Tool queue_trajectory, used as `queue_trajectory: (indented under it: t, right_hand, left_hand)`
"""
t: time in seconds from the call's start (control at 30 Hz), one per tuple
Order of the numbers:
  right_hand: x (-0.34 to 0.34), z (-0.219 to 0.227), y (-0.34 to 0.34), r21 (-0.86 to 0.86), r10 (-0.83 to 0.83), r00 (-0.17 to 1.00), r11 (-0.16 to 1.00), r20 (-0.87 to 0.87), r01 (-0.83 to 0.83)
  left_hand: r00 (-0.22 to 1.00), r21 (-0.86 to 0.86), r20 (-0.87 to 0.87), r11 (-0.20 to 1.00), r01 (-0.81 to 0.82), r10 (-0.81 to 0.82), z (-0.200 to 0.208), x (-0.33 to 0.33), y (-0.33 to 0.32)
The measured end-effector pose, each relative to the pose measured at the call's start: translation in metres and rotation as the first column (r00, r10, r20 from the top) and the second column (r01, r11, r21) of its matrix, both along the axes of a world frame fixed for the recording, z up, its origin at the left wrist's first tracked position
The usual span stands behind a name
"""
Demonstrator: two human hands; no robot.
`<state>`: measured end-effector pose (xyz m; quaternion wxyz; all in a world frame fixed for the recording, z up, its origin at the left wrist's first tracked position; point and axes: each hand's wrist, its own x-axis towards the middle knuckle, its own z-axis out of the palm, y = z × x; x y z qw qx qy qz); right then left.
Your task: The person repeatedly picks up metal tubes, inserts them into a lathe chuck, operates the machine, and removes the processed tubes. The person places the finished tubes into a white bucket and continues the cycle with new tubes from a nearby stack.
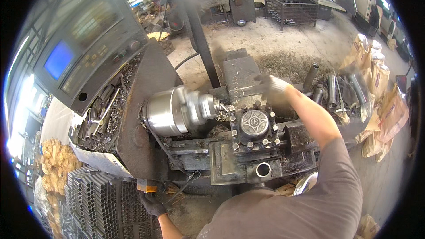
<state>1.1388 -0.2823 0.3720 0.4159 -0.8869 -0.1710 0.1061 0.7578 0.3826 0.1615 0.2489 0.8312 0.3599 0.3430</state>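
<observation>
In front of me is a metal lathe. Its shiny chuck (pixel 166 113) is smeared at the jaws as if turning. Facing it stands a square tool post (pixel 254 124) with a round star-marked cap and several bolts around it. My right hand (pixel 273 87), in a pale glove with dark fingertips, reaches over the far side of the tool post; blur hides how its fingers are held. Low on the left, my left hand (pixel 152 205), in a dark glove, is just below an orange block (pixel 147 186) under the headstock. Its fingers are mostly hidden.
A control panel with a blue screen (pixel 59 59) leans at left, above a chip-filled tray (pixel 108 144) holding tools. Stacked metal tubes (pixel 90 194) stand at lower left. Metal tubes (pixel 331 90) lie at the lathe's right end, near paper sacks (pixel 385 115). A wire cage (pixel 291 9) stands behind.
</observation>
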Motion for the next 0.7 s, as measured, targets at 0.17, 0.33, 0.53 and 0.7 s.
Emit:
queue_trajectory:
  t: [0.17,0.33,0.53,0.7]
  right_hand:
    - [0.125,-0.095,0.049,-0.460,0.276,0.958,0.843,-0.073,-0.278]
    - [0.187,-0.066,0.019,-0.968,0.579,0.784,0.224,0.222,0.108]
    - [0.151,0.008,-0.126,-0.484,-0.326,0.834,0.696,0.446,0.530]
    - [0.081,0.005,-0.076,-0.508,-0.153,0.921,0.795,0.359,0.330]
  left_hand:
    - [0.967,-0.294,0.231,0.939,0.177,-0.110,-0.024,0.005,0.038]
    - [0.934,-0.076,-0.288,0.977,0.197,-0.211,-0.009,-0.005,0.040]
    - [0.992,-0.621,0.065,0.783,-0.044,0.107,-0.097,-0.062,-0.041]
    - [0.123,-0.526,-0.820,0.821,0.225,-0.559,-0.202,-0.124,-0.072]
